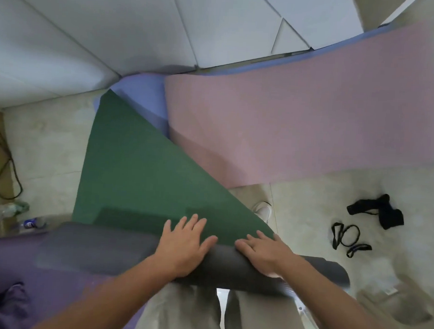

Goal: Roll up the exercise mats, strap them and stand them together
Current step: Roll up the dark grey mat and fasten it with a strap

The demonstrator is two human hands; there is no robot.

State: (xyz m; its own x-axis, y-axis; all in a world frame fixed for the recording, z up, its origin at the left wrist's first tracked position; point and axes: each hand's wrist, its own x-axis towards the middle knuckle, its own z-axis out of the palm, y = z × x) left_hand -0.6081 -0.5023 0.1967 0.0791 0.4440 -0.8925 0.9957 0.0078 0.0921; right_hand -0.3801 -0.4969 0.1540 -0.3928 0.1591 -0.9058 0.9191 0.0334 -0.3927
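- Low in the head view, the left hand (184, 240) and right hand (264, 250) lie flat on the roll (230, 268). Their fingers are straight and spread, gripping nothing. The palms press where the green mat (135, 165) feeds in, probably to keep the turns tight while pushing forward.
- The green mat's unrolled part stretches away over the tile floor (321, 210). It looks matte and finely grained, and its dark grey underside forms the thick, soft-looking cylinder just ahead of the person's legs.
- The pink mat (301, 123) and blue mat (144, 95) lie flat beyond, pink over blue, neither rolled yet.
- Black loop straps (348, 236) rest on the floor to the right, well apart from the roll, seemingly kept handy for strapping.
- The purple mat (41, 281) lies at lower left, too blurred to read its texture.
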